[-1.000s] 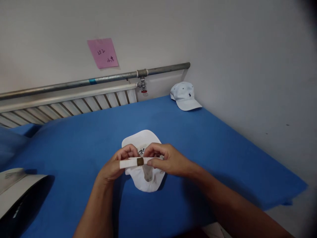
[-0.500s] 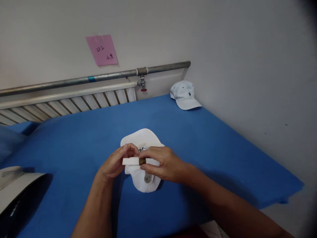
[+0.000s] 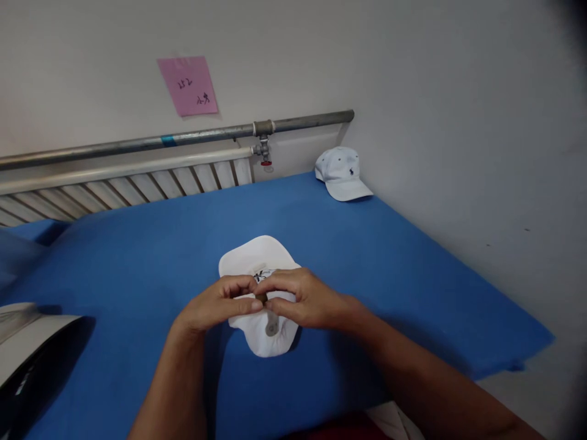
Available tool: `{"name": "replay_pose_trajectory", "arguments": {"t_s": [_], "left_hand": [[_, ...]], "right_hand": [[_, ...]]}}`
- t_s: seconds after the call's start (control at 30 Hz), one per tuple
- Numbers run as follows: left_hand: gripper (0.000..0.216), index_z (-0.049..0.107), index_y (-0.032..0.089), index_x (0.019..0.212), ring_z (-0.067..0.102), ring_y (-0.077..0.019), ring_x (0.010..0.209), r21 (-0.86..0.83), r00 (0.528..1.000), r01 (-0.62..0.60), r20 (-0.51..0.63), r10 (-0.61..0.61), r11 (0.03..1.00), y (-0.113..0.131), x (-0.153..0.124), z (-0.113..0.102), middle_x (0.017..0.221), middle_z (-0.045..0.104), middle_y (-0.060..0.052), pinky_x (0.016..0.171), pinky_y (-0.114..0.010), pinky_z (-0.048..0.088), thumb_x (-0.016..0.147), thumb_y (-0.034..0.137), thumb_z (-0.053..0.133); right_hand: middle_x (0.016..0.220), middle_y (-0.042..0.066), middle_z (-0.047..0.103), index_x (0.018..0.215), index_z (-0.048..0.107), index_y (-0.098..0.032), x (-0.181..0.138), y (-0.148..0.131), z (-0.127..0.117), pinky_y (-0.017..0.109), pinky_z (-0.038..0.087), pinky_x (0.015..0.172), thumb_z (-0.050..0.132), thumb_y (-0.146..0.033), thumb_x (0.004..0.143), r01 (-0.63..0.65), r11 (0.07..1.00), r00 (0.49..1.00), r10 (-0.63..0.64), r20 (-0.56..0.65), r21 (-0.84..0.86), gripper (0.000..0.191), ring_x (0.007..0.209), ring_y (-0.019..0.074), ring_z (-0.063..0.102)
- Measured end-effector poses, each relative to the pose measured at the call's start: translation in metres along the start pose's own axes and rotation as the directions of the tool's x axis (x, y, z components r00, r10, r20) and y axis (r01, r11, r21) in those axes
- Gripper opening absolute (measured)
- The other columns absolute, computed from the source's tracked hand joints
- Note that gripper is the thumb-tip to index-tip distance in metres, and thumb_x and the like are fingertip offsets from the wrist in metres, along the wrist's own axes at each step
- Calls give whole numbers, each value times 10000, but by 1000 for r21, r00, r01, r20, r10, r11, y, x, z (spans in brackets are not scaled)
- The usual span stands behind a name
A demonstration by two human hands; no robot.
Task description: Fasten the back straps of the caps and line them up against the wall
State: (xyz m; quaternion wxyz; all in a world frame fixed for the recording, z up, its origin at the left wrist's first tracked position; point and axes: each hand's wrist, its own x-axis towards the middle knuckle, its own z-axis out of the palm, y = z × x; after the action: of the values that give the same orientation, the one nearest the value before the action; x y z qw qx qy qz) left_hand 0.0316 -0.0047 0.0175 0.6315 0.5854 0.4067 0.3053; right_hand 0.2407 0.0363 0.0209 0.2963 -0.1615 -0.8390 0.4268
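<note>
A white baseball cap [image 3: 259,252] lies on the blue surface, its brim pointing away from me and its inside partly showing. Across its back opening runs the white strap, with a small brown metal buckle [image 3: 261,297] on it. My left hand [image 3: 217,304] pinches the strap just left of the buckle, thumb on the near side and fingers beyond. From the right, my right hand [image 3: 305,297] grips the strap at the buckle between thumb and forefinger. Fingers cover most of the strap. Below them a grey patch shows on the cap.
A second white cap [image 3: 342,174] with a small dark logo sits at the far right corner against the wall. At the left edge is a pale cap-like item [image 3: 32,336] with a dark underside. A radiator [image 3: 123,189], a pipe [image 3: 302,123] and a pink note [image 3: 188,85] are behind.
My left thumb has come down onto the strap, and its loose white end, which stuck out left of the buckle, is now covered. My right hand keeps its pinch at the buckle.
</note>
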Motion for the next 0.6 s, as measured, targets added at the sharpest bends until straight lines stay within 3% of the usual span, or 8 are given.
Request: {"name": "replay_pose_trajectory", "arguments": {"t_s": [0.2,0.37,0.6], "left_hand": [[212,629,137,745,375,-88,609,20,999,5,-43,-4,1000,4,-1,5,655,461,31,566,-217,301,774,336,694],[234,656,131,774,386,-102,614,35,997,43,-63,-41,998,1,-1,4,670,482,11,555,-234,290,766,362,695],[299,609,132,691,345,-85,568,36,994,70,-82,-67,997,0,1,7,611,427,32,527,-229,254,770,409,690]], "right_hand": [[941,20,693,1003,674,-184,0,-1,-2,272,478,779,565,-113,802,-115,980,993,115,5,160,239,865,140,638],[738,-27,597,997,650,-184,0,-2,-4,233,427,652,546,-121,810,-224,942,975,217,55,249,223,678,98,537],[704,-36,579,949,639,-172,1,-2,-5,223,415,627,529,-99,791,-246,936,969,240,55,252,205,648,92,523]]}}
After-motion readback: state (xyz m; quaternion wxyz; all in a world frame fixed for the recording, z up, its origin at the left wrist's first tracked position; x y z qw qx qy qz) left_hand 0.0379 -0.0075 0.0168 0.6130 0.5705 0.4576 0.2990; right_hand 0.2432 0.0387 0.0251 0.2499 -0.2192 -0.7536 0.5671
